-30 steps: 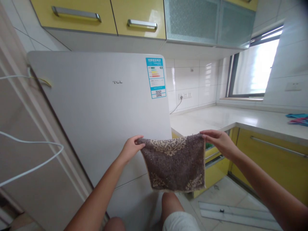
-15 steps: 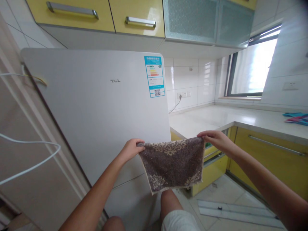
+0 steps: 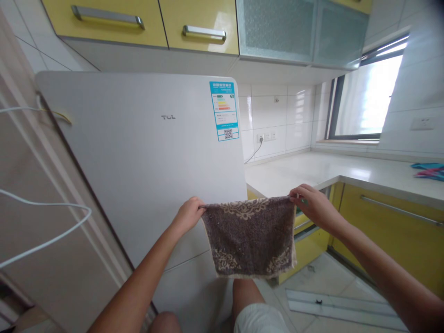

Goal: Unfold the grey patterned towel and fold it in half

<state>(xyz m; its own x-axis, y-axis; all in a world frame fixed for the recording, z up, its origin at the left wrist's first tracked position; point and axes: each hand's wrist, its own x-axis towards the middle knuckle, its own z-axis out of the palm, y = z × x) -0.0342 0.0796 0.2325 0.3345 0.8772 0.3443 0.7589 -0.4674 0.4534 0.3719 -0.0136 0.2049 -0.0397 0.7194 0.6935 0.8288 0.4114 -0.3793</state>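
Brown patterned towel (image 3: 250, 238) hangs at lower centre, stretched sideways; your left hand (image 3: 189, 215) and right hand (image 3: 310, 206) pinch its top corners.

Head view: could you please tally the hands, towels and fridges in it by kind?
Hands: 2, the left hand and the right hand, each pinching a top corner of the towel.
Towels: 1, brown and patterned.
Fridge: 1, white.
Total: 4.
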